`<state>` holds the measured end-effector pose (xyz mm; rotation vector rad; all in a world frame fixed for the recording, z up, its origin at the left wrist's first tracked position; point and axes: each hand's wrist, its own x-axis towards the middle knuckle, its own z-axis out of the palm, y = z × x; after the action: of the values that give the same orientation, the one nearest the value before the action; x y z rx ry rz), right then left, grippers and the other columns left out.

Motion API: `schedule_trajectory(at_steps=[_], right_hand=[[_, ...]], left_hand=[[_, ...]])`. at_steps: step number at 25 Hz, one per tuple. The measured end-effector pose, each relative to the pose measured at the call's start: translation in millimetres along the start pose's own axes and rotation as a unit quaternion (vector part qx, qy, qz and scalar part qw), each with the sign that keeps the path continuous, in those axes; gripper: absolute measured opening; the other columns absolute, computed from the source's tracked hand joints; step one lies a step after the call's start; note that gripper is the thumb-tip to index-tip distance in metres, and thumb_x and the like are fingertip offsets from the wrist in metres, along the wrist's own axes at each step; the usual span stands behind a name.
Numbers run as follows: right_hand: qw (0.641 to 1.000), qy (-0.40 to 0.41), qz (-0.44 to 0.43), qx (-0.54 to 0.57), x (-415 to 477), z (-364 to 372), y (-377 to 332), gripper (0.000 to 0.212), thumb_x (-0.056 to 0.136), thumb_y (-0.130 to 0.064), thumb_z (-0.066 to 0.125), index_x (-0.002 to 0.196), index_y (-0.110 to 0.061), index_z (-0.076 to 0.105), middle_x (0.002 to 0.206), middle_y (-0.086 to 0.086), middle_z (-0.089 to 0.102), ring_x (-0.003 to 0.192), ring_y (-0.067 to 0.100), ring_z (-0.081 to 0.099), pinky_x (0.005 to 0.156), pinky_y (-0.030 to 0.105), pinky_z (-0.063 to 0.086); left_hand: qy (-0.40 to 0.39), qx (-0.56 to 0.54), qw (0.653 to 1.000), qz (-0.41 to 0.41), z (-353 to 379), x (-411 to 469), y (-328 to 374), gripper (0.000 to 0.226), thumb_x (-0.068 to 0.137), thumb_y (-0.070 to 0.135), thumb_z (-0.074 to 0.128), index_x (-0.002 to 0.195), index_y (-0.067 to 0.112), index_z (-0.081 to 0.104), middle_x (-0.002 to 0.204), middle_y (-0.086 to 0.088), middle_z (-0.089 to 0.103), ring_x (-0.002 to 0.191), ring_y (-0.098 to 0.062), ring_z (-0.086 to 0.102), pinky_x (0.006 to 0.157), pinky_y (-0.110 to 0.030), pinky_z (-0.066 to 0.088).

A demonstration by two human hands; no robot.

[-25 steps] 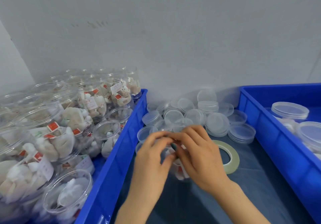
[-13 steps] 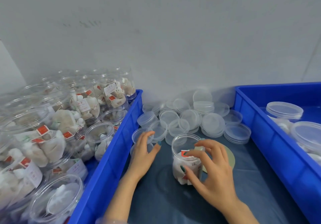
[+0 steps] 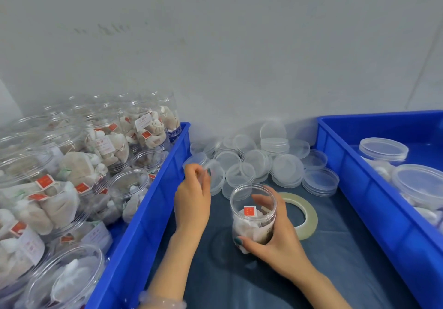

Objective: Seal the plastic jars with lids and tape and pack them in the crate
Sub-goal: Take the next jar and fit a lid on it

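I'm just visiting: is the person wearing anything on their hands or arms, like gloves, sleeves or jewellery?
No gloves or sleeves are in view; both forearms are bare. The nails of the left hand and the right hand are painted dark teal green. The left wrist carries a pale translucent beaded bracelet, partly cut off by the picture's bottom edge. No ring or watch shows.

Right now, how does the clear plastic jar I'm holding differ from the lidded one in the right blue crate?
The held jar is open-topped; the crate jar is lidded. The held jar stands on the dark mat, gripped by the right hand; the crate jar sits untouched. Both are clear plastic.
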<state>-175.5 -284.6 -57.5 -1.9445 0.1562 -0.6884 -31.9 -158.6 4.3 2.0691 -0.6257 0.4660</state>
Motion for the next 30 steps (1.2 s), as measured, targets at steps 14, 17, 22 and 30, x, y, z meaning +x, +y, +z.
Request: schedule_trajectory(at_steps=[14,17,22,30], right_hand=[[0.999,0.031,-0.011,0.014,3,4,5,0.098,0.063,-0.031,0.09,0.14,-0.043,0.03,0.128,-0.024,0.056,0.117,0.0,0.058,0.089,0.007,0.044],[0.999,0.029,-0.006,0.021,2,4,3,0.092,0.064,-0.033,0.089,0.137,-0.043,0.033,0.126,-0.023,0.058,0.115,0.001,0.06,0.087,0.008,0.046],[0.999,0.041,-0.013,0.015,3,5,-3,0.09,0.063,-0.029,0.085,0.132,-0.055,0.033,0.13,-0.015,0.055,0.117,0.001,0.059,0.088,0.01,0.047],[1.0,0.007,-0.005,-0.024,9,5,-3,0.051,0.067,-0.026,0.077,0.112,-0.039,0.058,0.104,-0.013,0.069,0.098,0.006,0.067,0.076,0.018,0.053]], left_hand=[[-0.212,-0.113,0.97,0.034,7,0,63,0.02,0.096,0.014,0.058,0.1,0.024,0.074,0.098,0.015,0.072,0.091,0.002,0.063,0.083,-0.021,0.053],[-0.296,-0.071,0.945,0.122,-1,-8,67,0.027,0.099,0.038,0.05,0.122,0.033,0.064,0.121,0.019,0.062,0.11,0.003,0.054,0.092,-0.024,0.049],[-0.345,0.132,0.904,0.215,-5,-15,64,0.078,0.081,0.074,0.052,0.148,0.042,0.028,0.147,0.021,0.032,0.136,-0.002,0.027,0.105,-0.032,0.041],[-0.188,0.265,0.937,0.13,18,-43,81,0.077,0.083,0.074,0.032,0.141,0.024,0.039,0.138,-0.001,0.044,0.119,-0.025,0.045,0.084,-0.038,0.047]])
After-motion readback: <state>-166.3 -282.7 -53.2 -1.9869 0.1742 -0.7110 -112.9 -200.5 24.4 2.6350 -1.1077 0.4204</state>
